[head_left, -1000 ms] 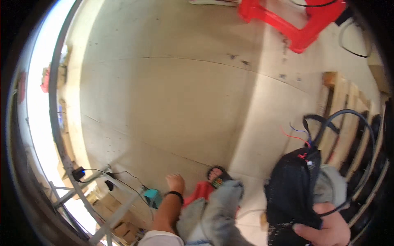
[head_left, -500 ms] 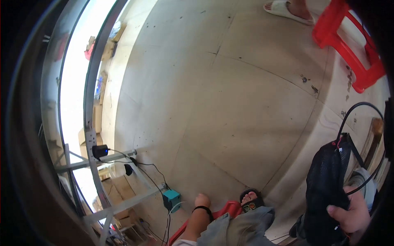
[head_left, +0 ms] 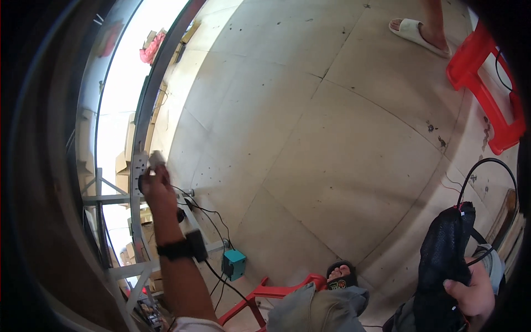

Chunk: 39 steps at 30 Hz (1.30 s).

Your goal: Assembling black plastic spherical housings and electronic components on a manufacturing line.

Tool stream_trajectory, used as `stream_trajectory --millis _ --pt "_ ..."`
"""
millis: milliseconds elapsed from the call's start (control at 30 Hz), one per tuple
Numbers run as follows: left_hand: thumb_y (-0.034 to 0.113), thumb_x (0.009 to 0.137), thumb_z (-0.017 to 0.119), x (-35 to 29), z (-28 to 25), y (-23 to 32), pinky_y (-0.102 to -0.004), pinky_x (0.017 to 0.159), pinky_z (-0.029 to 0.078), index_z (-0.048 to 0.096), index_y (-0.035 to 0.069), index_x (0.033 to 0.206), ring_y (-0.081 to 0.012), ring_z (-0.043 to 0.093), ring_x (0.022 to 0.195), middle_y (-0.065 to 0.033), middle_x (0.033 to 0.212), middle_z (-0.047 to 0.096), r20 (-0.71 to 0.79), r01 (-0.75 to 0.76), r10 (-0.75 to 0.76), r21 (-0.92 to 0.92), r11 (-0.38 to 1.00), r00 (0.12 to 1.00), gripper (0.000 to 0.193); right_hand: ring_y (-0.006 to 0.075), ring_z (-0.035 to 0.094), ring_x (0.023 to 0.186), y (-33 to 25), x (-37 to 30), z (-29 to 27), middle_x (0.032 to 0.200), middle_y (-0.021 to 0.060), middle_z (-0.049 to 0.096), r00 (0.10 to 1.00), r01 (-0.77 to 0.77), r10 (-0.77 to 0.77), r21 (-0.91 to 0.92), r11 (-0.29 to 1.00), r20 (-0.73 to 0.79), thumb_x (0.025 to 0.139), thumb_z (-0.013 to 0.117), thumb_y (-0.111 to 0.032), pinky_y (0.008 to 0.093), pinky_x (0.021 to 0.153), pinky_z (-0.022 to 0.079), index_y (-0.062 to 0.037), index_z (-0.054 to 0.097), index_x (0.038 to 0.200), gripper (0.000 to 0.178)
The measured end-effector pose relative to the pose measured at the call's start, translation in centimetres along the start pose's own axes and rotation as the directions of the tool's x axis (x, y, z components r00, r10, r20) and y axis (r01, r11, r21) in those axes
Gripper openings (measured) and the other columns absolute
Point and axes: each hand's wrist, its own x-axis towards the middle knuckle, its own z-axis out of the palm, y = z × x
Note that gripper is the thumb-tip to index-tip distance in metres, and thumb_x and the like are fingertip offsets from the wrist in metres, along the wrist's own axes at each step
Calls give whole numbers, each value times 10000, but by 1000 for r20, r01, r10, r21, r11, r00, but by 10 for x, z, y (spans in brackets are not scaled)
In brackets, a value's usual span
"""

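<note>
My left hand [head_left: 157, 191] reaches to a white power strip [head_left: 139, 164] fixed along the edge of the bench. Its fingers are closed round a small pale block [head_left: 157, 159], plug-sized and blurred, held just beside the strip's sockets. Partly behind that hand, a black adapter [head_left: 142, 184] sits in the strip. A black band with a box [head_left: 191, 246] is on my left wrist, and a dark cable runs down from it. At the lower right, my right hand [head_left: 474, 290] grips a black mesh pouch [head_left: 445, 249], from whose top a thick black cable [head_left: 489, 160] loops.
On the floor stands a teal cube-shaped box [head_left: 234, 264] with cables beside it. A red stool [head_left: 265, 290] is beneath me; another red stool [head_left: 478, 74] stands at the far right, near a person's foot in a white slipper [head_left: 410, 29]. Metal frame bars [head_left: 124, 271] and cardboard boxes [head_left: 124, 166] line the left.
My left hand has risen from beside my knee to the power strip and now holds the pale block. My right hand keeps its grip on the pouch. The view has shifted slightly.
</note>
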Motion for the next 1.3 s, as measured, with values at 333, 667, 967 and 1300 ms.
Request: stream_trajectory --millis 333,667,967,1300 --pt "-22 940 634 87 -59 -28 -237 632 543 590 -26 1054 -181 628 719 -106 921 636 -233 38 -40 -13 999 972 122 154 663 873 7 6 -5 1011 81 695 997 65 -63 48 997 -44 816 602 97 304 795 533 38 567 1229 418" --pt "77 972 651 89 -71 -61 -211 748 588 606 -7 1094 -161 649 875 -115 1035 646 -273 17 -130 -378 926 953 155 150 667 854 8 7 -11 1019 81 701 998 18 -22 -62 998 -57 833 597 118 310 783 547 45 575 1228 402" --pt "154 982 661 109 -107 -63 -211 677 567 625 31 1074 -126 667 809 -52 945 678 -107 89 -138 -377 922 985 157 126 653 799 -4 13 -3 894 57 709 996 82 -82 -1 997 25 844 642 60 304 750 529 35 660 1050 208" --pt "200 1032 569 131 -88 -35 -239 701 623 607 -8 1086 -194 674 790 -110 968 664 -186 170 -248 -355 919 951 218 145 655 841 -4 17 -6 938 59 717 995 97 -90 -167 981 49 831 641 72 327 760 530 24 645 1119 292"
